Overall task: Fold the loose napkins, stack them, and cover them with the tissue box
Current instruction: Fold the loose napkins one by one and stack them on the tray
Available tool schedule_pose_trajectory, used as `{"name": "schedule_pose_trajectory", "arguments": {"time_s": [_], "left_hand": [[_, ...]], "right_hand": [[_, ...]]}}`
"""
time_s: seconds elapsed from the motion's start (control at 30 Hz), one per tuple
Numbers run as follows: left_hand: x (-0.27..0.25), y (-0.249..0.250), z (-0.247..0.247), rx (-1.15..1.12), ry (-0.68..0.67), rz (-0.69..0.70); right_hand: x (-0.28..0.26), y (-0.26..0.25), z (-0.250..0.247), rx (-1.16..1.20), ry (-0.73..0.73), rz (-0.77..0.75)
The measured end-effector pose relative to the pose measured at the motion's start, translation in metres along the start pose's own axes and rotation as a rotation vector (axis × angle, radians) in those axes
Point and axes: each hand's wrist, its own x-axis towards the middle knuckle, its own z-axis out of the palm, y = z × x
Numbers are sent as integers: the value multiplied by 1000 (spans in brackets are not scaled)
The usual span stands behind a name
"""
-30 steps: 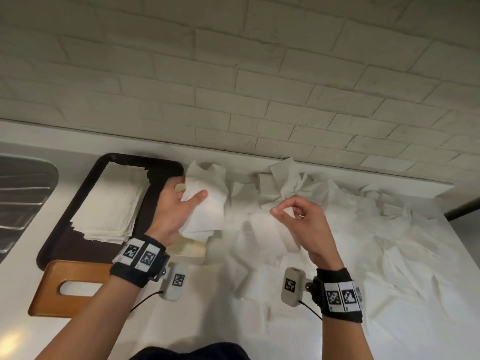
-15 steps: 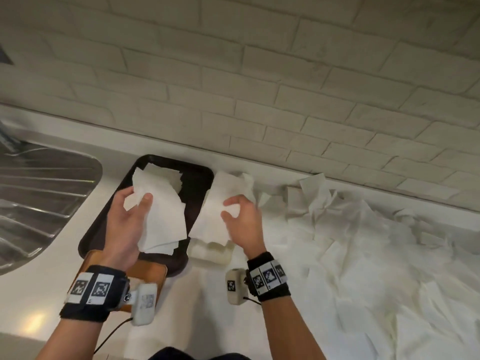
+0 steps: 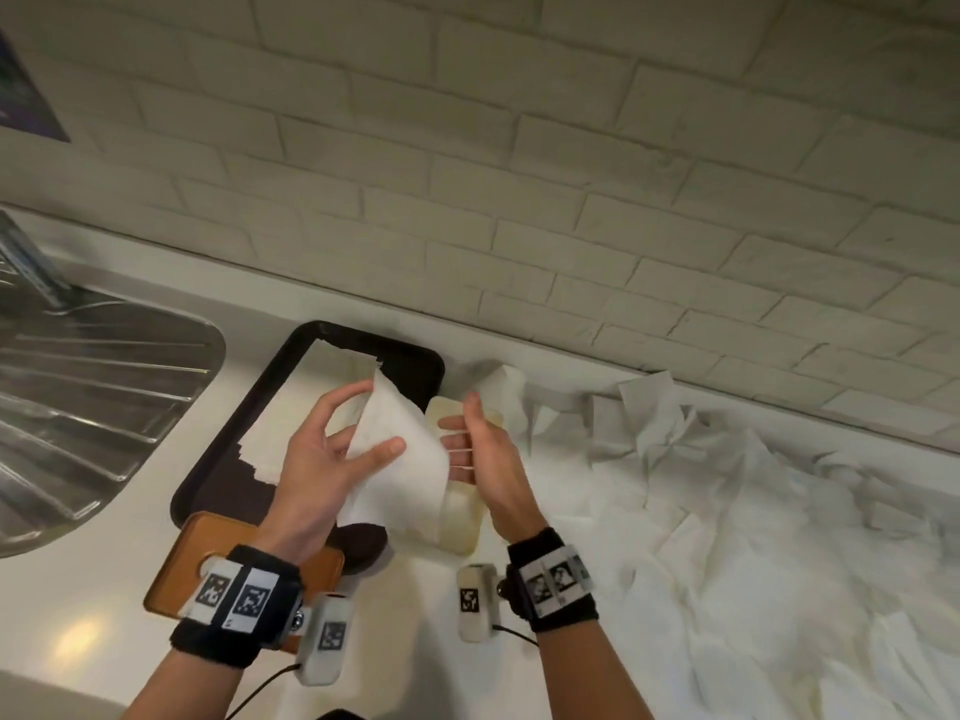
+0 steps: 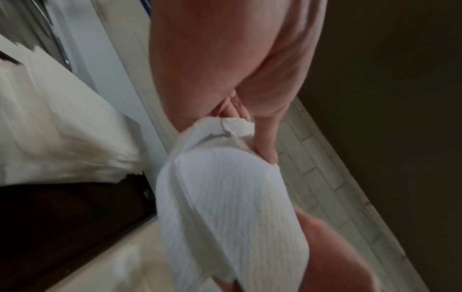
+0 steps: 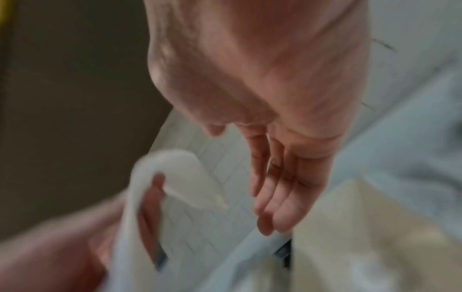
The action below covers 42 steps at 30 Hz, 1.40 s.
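One napkin (image 3: 400, 459) is in hand, held above the counter at the right edge of the black tray (image 3: 415, 366). Left hand (image 3: 322, 459) pinches it, thumb on the near face and fingers behind; the sheet bows into a half-closed fold. Right hand (image 3: 480, 449) stands just beside it at 3 o'clock with fingers straight and spread, holding nothing; whether they touch the sheet cannot be told. Folded stack (image 3: 291, 433) lies in the tray at 9 o'clock of the hands; loose napkins (image 3: 727, 511) cover the counter from 2 to 4 o'clock; the brown tissue box (image 3: 176, 579) lies at 7 o'clock. Judged step: completing the fold. To do it well, the free hand should probably bring the hanging edge to the pinched edge, match corners, then flatten the crease before laying the sheet square on the stack.
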Motion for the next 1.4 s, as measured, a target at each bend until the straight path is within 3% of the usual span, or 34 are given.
{"name": "schedule_pose_trajectory", "arguments": {"time_s": [0.03, 0.1, 0.3, 0.4, 0.5, 0.63, 0.8, 0.93, 1.07, 1.2, 1.4], "left_hand": [[0, 0, 7, 30, -36, 0], [2, -5, 19, 83, -86, -23], [6, -12, 43, 125, -96, -51], [7, -11, 50, 178, -140, 61], [2, -10, 59, 203, -181, 125], [2, -16, 61, 198, -209, 78], [4, -19, 61, 162, -157, 95], [10, -26, 62, 67, -125, 20], [26, -32, 63, 71, -77, -50], [51, -20, 59, 44, -35, -98], [79, -4, 62, 76, -12, -50]], "right_hand": [[-5, -6, -5, 186, -83, 29], [-11, -9, -12, 333, -130, -52], [-18, 4, -30, 268, 157, -388], [-23, 5, -30, 267, 304, -460], [-26, 3, -27, 372, 381, -449], [-25, -6, -20, 425, 424, -433], [-22, 6, -20, 417, 343, -179], [-33, 39, -9, 83, 333, -390], [-33, 53, 0, -124, 338, -449], [-35, 50, -2, -169, 263, -484], [-33, 47, 4, -73, 317, -459]]}}
